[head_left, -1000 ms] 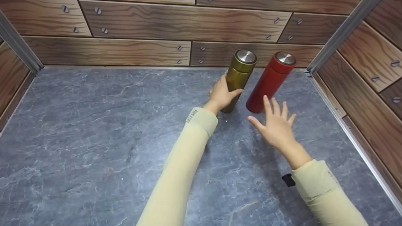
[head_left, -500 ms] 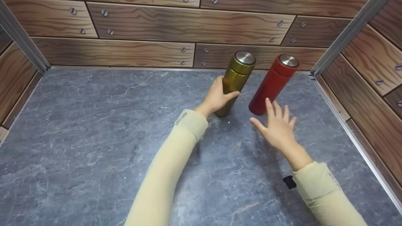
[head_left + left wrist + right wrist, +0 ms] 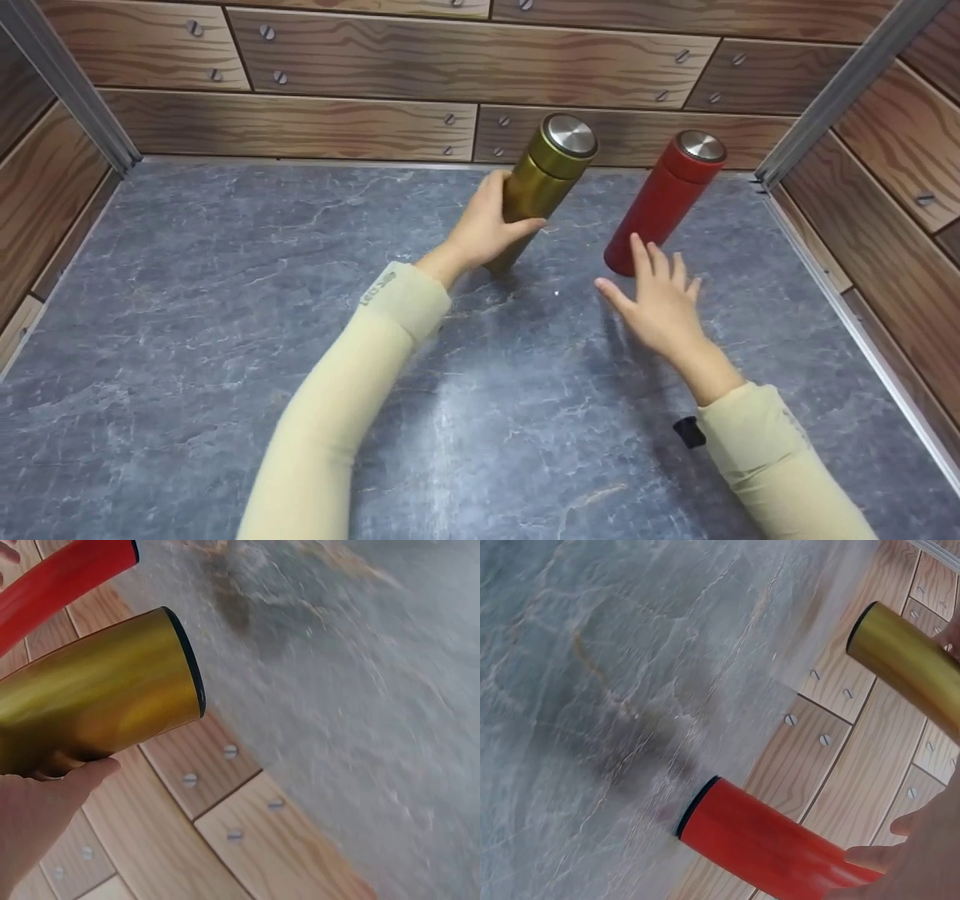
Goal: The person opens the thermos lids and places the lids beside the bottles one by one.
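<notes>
My left hand (image 3: pixel 480 225) grips a gold thermos bottle (image 3: pixel 553 176) round its middle, the thumb across its near side. The bottle leans, with its steel-topped lid up and to the right. Its dark base rim shows in the left wrist view, where the gold thermos (image 3: pixel 112 682) overlaps the wall; in the head view a shadow lies close under it. To the right stands a red thermos bottle (image 3: pixel 664 202) with a similar lid. My right hand (image 3: pixel 664 311) has its fingers spread right at the lower part of the red thermos. In the right wrist view those fingers (image 3: pixel 874 856) overlap the red thermos (image 3: pixel 757 840).
The grey marbled table surface (image 3: pixel 247 300) is bounded by a wood-patterned back wall (image 3: pixel 360 60) and a matching right wall (image 3: pixel 892 172). Metal corner posts (image 3: pixel 825 105) rise at the back. A small black piece (image 3: pixel 688 432) sticks out by the right cuff.
My left hand has carried the gold thermos to the left, away from the red one, and it leans more. The right hand stays nearly still. The head view has shifted slightly.
</notes>
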Action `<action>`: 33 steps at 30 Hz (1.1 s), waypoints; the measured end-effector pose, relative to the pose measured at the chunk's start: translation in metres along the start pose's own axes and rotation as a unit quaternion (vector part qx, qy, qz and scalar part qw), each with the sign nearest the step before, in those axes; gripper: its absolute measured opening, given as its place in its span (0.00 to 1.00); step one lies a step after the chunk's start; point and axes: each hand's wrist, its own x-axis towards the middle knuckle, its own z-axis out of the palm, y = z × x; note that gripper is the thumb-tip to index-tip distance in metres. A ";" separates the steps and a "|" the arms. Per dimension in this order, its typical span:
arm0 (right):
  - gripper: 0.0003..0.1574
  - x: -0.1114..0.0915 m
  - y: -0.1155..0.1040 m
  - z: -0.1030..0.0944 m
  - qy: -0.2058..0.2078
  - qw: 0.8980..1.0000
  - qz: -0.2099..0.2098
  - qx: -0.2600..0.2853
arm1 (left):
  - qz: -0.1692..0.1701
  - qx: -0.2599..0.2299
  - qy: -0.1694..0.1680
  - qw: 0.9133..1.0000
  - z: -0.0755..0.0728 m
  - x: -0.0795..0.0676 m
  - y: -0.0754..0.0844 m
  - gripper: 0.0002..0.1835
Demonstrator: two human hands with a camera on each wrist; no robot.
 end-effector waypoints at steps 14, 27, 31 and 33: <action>0.54 0.008 -0.016 0.007 -0.023 0.998 -0.020 0.046 | -0.015 0.018 -0.011 1.000 -0.036 -0.031 -0.005 0.34; 0.52 0.016 -0.034 0.008 -0.028 0.995 -0.041 0.089 | -0.029 0.080 0.004 0.996 -0.059 -0.050 -0.014 0.35; 0.51 0.017 -0.037 0.006 -0.034 0.992 -0.040 0.115 | -0.038 0.099 0.005 0.994 -0.062 -0.053 -0.014 0.35; 0.50 0.017 -0.039 0.006 -0.040 0.990 -0.039 0.128 | -0.044 0.108 0.004 0.993 -0.063 -0.055 -0.014 0.35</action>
